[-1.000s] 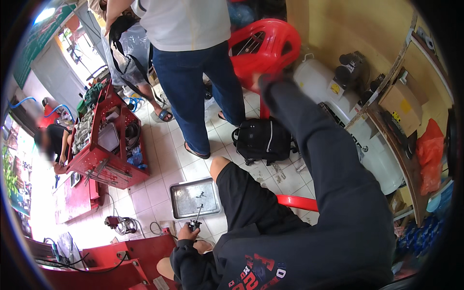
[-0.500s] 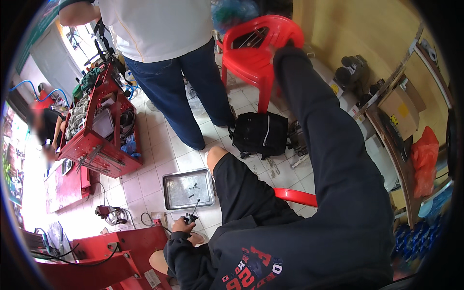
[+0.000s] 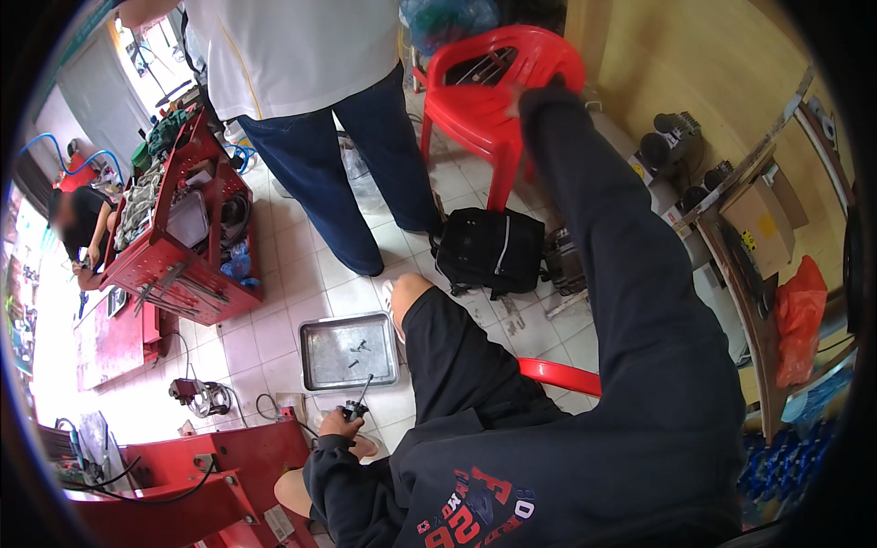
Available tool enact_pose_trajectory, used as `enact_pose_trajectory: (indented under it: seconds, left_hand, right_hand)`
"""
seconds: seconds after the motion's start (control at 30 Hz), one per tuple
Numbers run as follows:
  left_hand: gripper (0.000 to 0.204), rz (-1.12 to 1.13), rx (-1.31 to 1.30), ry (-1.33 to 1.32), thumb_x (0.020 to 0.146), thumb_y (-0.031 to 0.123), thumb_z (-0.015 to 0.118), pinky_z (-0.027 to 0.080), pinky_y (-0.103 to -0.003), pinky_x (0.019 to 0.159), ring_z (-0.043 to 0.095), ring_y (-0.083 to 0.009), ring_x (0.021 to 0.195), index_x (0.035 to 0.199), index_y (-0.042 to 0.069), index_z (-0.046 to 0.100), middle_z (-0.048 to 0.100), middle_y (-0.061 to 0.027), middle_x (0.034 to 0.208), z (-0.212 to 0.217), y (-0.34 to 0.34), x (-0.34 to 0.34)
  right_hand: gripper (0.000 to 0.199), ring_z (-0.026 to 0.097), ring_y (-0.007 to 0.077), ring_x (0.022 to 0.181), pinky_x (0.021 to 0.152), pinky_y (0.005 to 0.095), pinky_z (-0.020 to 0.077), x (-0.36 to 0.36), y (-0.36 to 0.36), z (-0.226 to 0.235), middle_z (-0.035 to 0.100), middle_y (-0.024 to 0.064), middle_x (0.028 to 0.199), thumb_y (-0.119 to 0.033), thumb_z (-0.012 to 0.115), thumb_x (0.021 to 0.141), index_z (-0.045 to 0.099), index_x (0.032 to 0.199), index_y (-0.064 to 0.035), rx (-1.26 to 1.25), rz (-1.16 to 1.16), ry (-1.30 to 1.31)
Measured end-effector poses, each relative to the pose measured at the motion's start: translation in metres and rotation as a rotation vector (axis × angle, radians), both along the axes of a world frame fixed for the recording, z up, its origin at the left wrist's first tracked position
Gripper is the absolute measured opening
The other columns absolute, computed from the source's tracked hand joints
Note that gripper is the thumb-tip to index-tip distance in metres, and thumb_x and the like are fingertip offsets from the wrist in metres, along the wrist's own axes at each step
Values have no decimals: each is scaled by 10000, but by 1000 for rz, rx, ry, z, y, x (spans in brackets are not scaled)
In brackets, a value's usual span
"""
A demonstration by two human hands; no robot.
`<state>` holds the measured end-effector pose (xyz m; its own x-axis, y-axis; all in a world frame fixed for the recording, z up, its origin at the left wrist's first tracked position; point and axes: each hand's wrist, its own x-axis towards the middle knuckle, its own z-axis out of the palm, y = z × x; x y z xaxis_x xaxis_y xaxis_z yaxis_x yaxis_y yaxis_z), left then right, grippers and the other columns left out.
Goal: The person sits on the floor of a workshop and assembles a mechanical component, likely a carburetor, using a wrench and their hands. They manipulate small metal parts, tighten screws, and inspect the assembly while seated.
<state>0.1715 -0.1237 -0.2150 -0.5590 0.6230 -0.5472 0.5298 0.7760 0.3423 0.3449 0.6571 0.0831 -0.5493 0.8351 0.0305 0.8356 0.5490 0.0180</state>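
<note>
My left hand [image 3: 337, 426] is closed around a small dark metal part [image 3: 353, 410]. A thin rod [image 3: 367, 387] sticks up from that part toward the tray. Just beyond lies a shallow metal tray [image 3: 305, 354] on the floor, with several small dark screw-like pieces [image 3: 361, 346] in it. My right arm stretches far forward, and my right hand [image 3: 523, 93] is at the seat of a red plastic chair [image 3: 470, 114]. Its fingers are blurred and partly hidden by the dark sleeve, so whether it grips anything does not show.
A person in blue trousers [image 3: 315, 183] stands ahead, beside a black bag [image 3: 489, 251]. Red tool cart [image 3: 187, 274] and another seated person [image 3: 87, 224] are at left. A red metal frame [image 3: 201, 466] stands near my left knee; shelving [image 3: 731, 265] lines the right wall.
The view has shifted slightly. My left hand still holds the dark part near the tray, and my right arm stays stretched to the chair. The seated person at left shows more clearly.
</note>
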Motion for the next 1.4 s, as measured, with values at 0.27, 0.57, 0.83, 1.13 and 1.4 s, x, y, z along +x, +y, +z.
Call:
enact_pose_trajectory:
  seconds: [0.27,0.57,0.83,1.13,1.4]
  left_hand:
    - [550,26,67,146,708,430,701,517,-489,776,653,-407,889,1014,-21,627,672,-254,930,31,6,-25]
    - [510,-60,306,374,677,325,764,501,-464,663,635,-384,751,1073,45,605,646,-175,795,61,13,-115]
    - [517,5,353,220,678,286,760,513,-449,679,652,-370,768,1116,66,595,671,-167,813,53,28,-153]
    - [496,-100,278,285,676,300,757,501,-448,665,647,-343,741,1078,46,613,649,-156,755,38,30,-151]
    - [379,-82,279,276,667,292,754,506,-451,666,653,-340,734,928,41,641,663,-156,750,41,30,-145]
  right_hand:
    - [471,631,324,1046,923,419,484,-170,-283,-154,670,177,1107,-477,577,867,677,1132,-101,-659,940,194]
    - [545,668,272,830,756,410,498,-259,-530,-240,698,133,784,-510,400,958,751,832,-112,-1138,1070,-112]
    - [427,658,276,752,667,406,491,-280,-510,-265,687,108,749,-451,508,921,728,782,-113,-1076,1198,41]
    - [345,665,312,841,740,443,500,-271,-516,-276,701,110,852,-444,573,882,723,872,-133,-1007,1161,-69]
    - [286,671,286,836,720,442,498,-263,-528,-292,707,76,860,-398,680,802,707,926,-143,-991,1140,-84]
